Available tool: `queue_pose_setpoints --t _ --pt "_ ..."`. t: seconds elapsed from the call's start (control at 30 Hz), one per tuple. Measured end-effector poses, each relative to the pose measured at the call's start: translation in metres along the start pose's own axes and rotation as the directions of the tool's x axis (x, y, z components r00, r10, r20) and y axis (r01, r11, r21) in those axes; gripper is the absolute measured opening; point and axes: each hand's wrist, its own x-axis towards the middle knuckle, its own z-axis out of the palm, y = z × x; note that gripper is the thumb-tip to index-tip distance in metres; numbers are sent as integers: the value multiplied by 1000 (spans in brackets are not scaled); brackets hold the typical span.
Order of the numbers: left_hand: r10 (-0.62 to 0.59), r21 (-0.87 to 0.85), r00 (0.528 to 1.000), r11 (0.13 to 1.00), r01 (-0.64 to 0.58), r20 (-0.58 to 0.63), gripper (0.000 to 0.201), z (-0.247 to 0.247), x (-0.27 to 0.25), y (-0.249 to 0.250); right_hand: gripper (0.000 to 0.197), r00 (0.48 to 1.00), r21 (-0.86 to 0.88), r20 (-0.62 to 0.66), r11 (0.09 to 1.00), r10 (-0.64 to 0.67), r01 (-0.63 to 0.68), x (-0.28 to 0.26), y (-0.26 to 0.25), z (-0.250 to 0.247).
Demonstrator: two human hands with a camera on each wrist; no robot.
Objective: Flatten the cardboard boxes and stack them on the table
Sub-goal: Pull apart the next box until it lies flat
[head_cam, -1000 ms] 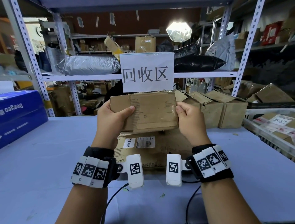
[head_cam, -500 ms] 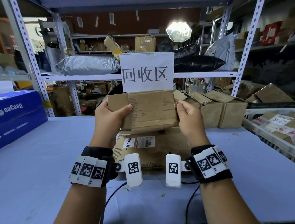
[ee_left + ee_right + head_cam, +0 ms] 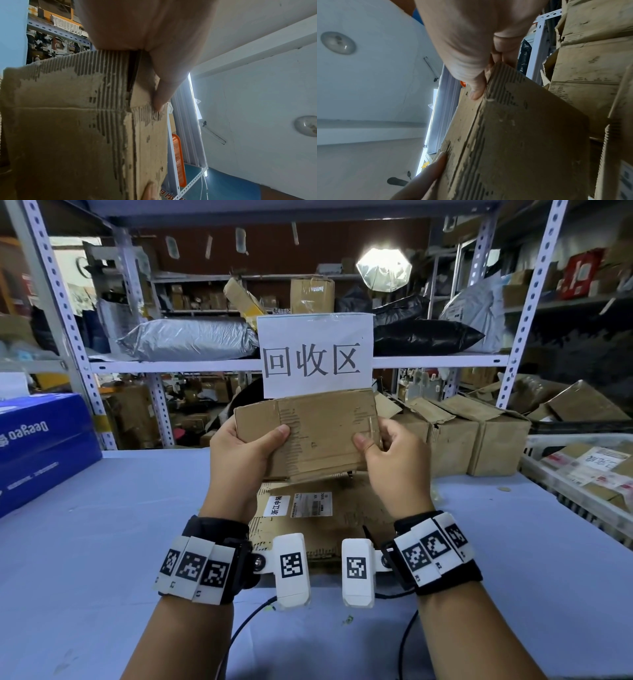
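Note:
I hold a small worn cardboard box (image 3: pixel 318 433) up in front of the sign, above the table. My left hand (image 3: pixel 246 453) grips its left end, thumb across the front face. My right hand (image 3: pixel 390 460) grips its right end, thumb pressed on the front face. Torn paper bares the corrugation on the box (image 3: pixel 72 121) in the left wrist view and on the box (image 3: pixel 522 142) in the right wrist view. Below my hands a flattened cardboard box (image 3: pixel 308 508) with white labels lies on the blue table (image 3: pixel 102 525).
Two upright cardboard boxes (image 3: pixel 479 440) stand at the back right of the table. A white crate (image 3: pixel 582 474) with parcels sits at the right edge, and a blue carton (image 3: pixel 41 440) at the left. Metal shelving (image 3: pixel 171 364) with bags and a paper sign (image 3: pixel 315 354) rises behind.
Both hands have lifted the box slightly and turned it, its left end rising. The right thumb has slid further onto the front face.

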Motion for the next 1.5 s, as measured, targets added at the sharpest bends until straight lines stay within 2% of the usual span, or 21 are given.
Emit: queue_pose_setpoints --t 0.13,0.27,0.33,0.37,0.47,0.53,0.67,0.8,0.93,0.97,1.1,1.27,1.4,1.5 --pt "12 -1 1000 1000 -12 -7 22 -1 0 1 20 996 -63 -53 996 -65 62 1 -4 -4" --pt "7 -22 1000 1000 -7 -19 22 -1 0 2 46 996 -23 82 1000 -18 20 0 -6 -4" --pt "5 -36 1000 999 -6 -11 22 1 -2 2 62 994 -12 103 1000 24 -23 0 -7 0" --pt "8 -38 1000 999 -9 -5 21 2 -3 2 63 996 -7 82 999 35 -34 0 -7 2" --pt "18 -30 1000 999 -18 11 22 1 -3 2 38 1000 -36 14 999 5 -5 0 -7 3" --pt "28 -10 1000 1000 -28 9 22 0 -2 3 26 1000 -62 14 998 -24 25 -1 -6 0" --pt "42 12 999 999 -42 18 22 0 0 3 16 997 -86 7 993 -75 76 -1 -4 -5" --pt "36 11 999 999 -36 -4 22 -1 1 0 27 997 -105 35 992 -70 74 2 -3 -8" --pt "28 -13 1000 1000 -28 -8 22 1 -1 -2 65 987 -19 159 999 30 -28 -2 -6 -6" --pt "29 -14 1000 999 -29 0 21 2 -2 -2 67 988 -14 150 999 46 -44 -3 -6 -4" --pt "20 -35 999 999 -19 24 22 5 -4 -3 46 998 -53 37 997 56 -54 -1 -5 -2" --pt "18 -8 999 1000 -18 32 22 8 -4 -2 28 997 -172 -65 985 -35 24 4 -2 -9" --pt "24 -8 999 1000 -24 20 22 6 -4 -3 34 997 -179 -55 983 -51 40 6 3 -16" --pt "20 -22 1000 1000 -19 12 21 4 -3 -2 60 994 -94 111 996 8 2 3 -1 -16"
